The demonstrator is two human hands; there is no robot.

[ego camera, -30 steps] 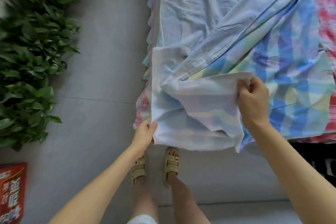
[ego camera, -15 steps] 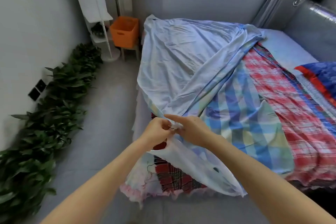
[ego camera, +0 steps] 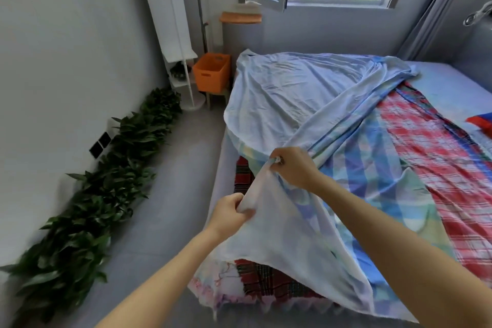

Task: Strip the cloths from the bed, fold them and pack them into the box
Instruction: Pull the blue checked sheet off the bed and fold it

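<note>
1. Left hand (ego camera: 231, 212), lower centre: fingers clenched on the bunched white edge of the pale checked cloth (ego camera: 292, 104).
2. Right hand (ego camera: 292, 168), just above it: pinches the same cloth's edge, lifted off the bed (ego camera: 452, 80).
3. Pale checked cloth: folded back over itself, covering the bed's left half.
4. Red plaid cloth (ego camera: 426, 146): spread flat, centre right.
5. Leafy plants (ego camera: 106, 181): along the left wall.
6. Orange box (ego camera: 211, 72): upper centre, beside the bed's far corner.

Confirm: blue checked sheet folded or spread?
Partly folded: blue checked sheet doubled over along the left, pale underside up, right part spread; left hand and right hand grip its near edge.
</note>
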